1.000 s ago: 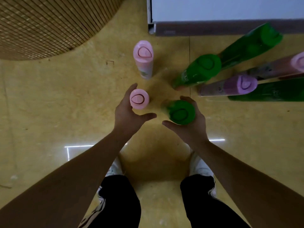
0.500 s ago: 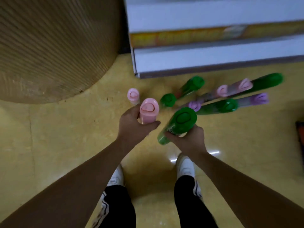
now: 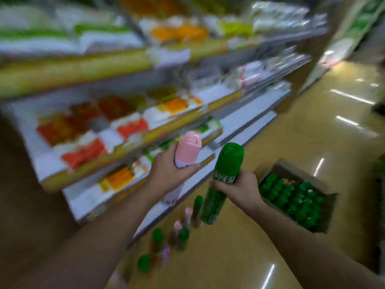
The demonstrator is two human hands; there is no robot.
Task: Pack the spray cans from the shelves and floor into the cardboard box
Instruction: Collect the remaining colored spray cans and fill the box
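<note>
Left hand (image 3: 170,176) grips pink can (image 3: 187,151); right hand (image 3: 239,189) grips green can (image 3: 226,172). Cardboard box (image 3: 277,168) at right, nearly full of green caps. Risk: little free room, can may jam; floor cans (image 3: 183,236) underfoot may topple.

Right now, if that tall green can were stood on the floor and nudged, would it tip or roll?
Probably tippy: the green can is tall and narrow, so a nudge could topple it. Lying down, it would likely roll, being round, and the floor looks glossy. It seems stiff: the right hand grips it with no visible dent.
</note>
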